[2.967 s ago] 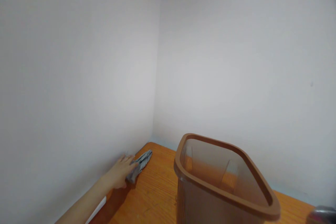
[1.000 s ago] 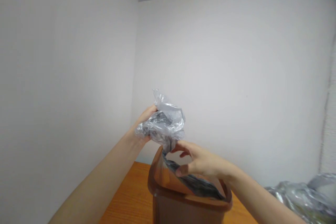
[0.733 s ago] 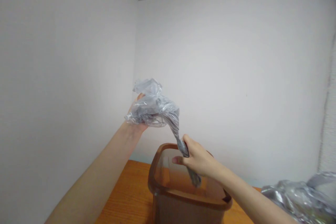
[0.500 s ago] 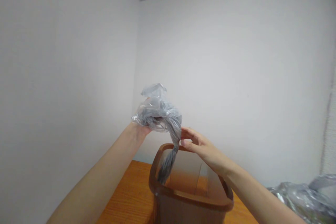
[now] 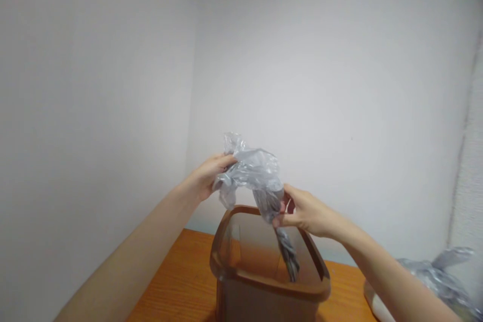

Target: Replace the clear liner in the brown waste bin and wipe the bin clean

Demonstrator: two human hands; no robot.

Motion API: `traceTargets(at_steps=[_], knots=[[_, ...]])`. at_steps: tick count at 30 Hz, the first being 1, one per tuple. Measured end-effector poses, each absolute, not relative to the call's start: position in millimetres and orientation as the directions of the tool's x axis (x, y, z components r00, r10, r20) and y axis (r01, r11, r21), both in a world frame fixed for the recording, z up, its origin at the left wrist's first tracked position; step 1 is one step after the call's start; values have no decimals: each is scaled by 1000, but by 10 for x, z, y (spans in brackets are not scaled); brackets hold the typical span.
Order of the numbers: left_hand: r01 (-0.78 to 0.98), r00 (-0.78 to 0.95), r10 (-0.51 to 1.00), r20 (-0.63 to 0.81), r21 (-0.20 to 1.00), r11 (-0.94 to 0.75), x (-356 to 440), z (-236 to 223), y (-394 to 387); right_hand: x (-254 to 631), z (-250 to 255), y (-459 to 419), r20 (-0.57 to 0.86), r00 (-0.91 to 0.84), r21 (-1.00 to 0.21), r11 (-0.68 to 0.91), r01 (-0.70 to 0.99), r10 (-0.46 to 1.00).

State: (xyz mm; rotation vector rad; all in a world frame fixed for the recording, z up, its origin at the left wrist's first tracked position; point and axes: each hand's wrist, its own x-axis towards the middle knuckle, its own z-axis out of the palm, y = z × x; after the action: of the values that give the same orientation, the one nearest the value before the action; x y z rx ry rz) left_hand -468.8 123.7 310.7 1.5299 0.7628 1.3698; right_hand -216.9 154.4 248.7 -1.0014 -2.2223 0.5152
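Observation:
Above a trash can (image 5: pixel 269 288) with a brown rim, a crumpled clear plastic bag (image 5: pixel 254 168) stretches between my two hands. My left hand (image 5: pixel 215 171) grips its bunched left part, thumb on top. On the other side my right hand (image 5: pixel 302 209) pinches the bag's twisted grey lower part between thumb and fingers. From there a darker grey twisted tail (image 5: pixel 287 251) hangs down inside the can's opening. Through the can's see-through walls the orange-brown table top shows.
The can stands on a wooden table (image 5: pixel 181 271) against white walls. At the lower right, partly behind my right forearm, lies another clear plastic bag (image 5: pixel 433 274) with a white item beside it.
The bag has moved right and is spread wider. My right hand, earlier just touching the twisted part, now pinches it. The hanging tail has swung to the right inside the can.

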Motion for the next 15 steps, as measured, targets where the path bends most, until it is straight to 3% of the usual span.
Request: traceTargets(at_steps=[2, 5, 7, 12, 15], knots=[[-70, 172, 921, 349, 937, -342, -4673, 3060, 1212, -2104, 2544, 1492, 379, -501, -629, 613, 477, 778], [62, 197, 949, 248, 962, -264, -4634, 2959, 1192, -2133, 2670, 1321, 541, -358, -694, 644, 322, 761], [114, 265, 933, 245, 952, -283, -4590, 2895, 1178, -2214, 2753, 1188, 568, -273, -723, 629, 286, 776], [187, 308, 901, 306, 909, -372, -4506, 2815, 1109, -2320, 2827, 1089, 529, -270, -604, 580, 547, 805], [210, 247, 907, 341, 895, -393, -4559, 2795, 1064, -2183, 2764, 1183, 541, -268, -603, 589, 538, 797]])
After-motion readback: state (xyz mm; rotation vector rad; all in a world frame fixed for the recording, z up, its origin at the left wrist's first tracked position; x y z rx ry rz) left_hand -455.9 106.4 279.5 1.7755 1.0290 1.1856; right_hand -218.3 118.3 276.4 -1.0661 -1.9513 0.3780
